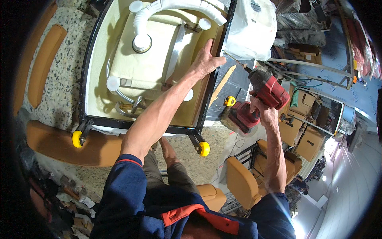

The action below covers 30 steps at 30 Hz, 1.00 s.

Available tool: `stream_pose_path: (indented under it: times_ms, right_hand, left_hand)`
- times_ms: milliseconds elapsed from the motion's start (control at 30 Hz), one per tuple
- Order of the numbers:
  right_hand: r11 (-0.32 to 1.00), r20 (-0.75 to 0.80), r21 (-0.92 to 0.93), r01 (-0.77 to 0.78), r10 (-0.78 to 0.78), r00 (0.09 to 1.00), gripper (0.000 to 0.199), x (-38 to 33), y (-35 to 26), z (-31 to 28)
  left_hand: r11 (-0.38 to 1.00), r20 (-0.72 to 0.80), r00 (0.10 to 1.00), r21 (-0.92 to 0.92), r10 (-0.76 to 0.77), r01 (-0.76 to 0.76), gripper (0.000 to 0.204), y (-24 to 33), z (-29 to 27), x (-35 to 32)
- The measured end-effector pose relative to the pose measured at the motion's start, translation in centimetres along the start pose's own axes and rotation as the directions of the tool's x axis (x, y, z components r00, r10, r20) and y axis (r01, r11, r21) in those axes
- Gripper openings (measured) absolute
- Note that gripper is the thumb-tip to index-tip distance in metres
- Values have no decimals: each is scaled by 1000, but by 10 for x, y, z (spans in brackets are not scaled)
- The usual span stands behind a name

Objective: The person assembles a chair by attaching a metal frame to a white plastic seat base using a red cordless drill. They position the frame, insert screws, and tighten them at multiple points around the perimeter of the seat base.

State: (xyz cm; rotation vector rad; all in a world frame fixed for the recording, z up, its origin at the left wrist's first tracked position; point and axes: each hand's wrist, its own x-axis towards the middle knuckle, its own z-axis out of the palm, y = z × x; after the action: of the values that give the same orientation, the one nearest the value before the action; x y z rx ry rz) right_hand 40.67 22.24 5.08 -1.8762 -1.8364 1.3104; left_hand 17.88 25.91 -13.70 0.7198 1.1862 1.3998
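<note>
An upturned cream basin (92, 65) lies in a black metal frame (86, 55). My left hand (207, 63) grips the frame's right side, thumb over the rim, one finger stretched along the inside. My right hand (263, 109) is wrapped round the handle of a red and black cordless drill (272, 92). The drill's long thin bit points up and left, its tip close to the frame's outer side beside my left thumb; contact is unclear. A white corrugated hose (167, 5) bends from a drain fitting on the basin. A braided metal hose (108, 71) lies at its left.
Yellow wheels (204, 149) stick out from the frame's near corners. A yellow tape measure (229, 101) and a wooden strip (221, 85) lie right of it. Tan padded pieces (73, 143) surround the left side. Cardboard boxes (312, 142) and a tan chair (242, 181) stand at the right.
</note>
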Motion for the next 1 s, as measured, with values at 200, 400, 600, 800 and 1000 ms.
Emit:
stream_pose_path:
  times_ms: [200,400,600,800,1000]
  right_hand:
    - [992,-62,-112,-66,59,996,31,-6,-31,3]
    - [974,-39,-205,-100,94,995,24,-10,-82,-10]
    - [959,130,-280,52,-16,991,22,24,-121,-28]
    - [806,100,-590,-49,134,986,25,49,-168,-29]
    - [858,186,-513,31,75,980,25,68,-168,-7]
  left_hand:
    - [998,47,997,18,-60,59,117,16,-1,-6]
    - [998,49,999,62,-19,16,116,22,-2,-9]
    - [995,128,992,98,-12,0,109,9,-7,4]
    - [996,53,996,53,-76,73,100,13,9,4]
    - [984,-5,1000,176,1,0,94,15,-12,-2]
